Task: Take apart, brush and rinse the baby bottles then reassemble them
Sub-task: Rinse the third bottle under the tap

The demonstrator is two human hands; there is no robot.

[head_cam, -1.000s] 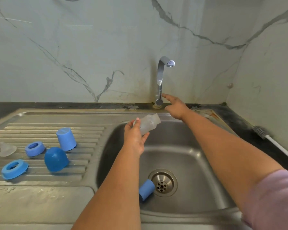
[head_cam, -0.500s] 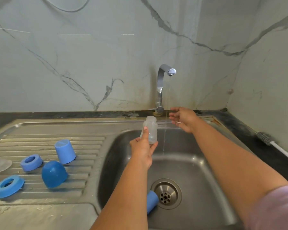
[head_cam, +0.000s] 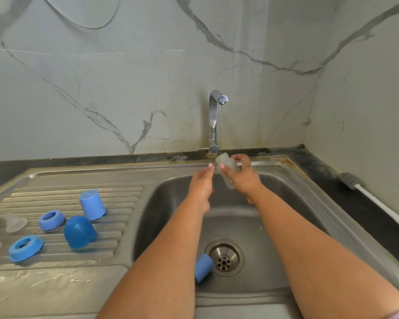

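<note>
My right hand [head_cam: 243, 178] grips a clear baby bottle body [head_cam: 226, 165], its mouth tilted up under the thin stream from the tap [head_cam: 214, 116]. Just left of the bottle, my left hand [head_cam: 202, 183] holds nothing, its fingers pointing up. On the ribbed drainboard [head_cam: 62, 256] lie a blue cap [head_cam: 92, 204], a blue dome cap [head_cam: 78, 231], two blue collar rings [head_cam: 51, 219] [head_cam: 25, 247] and clear teats [head_cam: 15, 223]. Another blue cap [head_cam: 203, 267] lies in the sink beside the drain [head_cam: 224, 256].
The steel sink basin [head_cam: 274, 238] fills the middle. A bottle brush [head_cam: 352, 180] with a white handle lies on the dark counter at the right, next to the wall. Marble wall stands behind the tap.
The bottle passed from my left hand to my right hand. My right hand left the tap lever, and water now runs from the spout onto the bottle.
</note>
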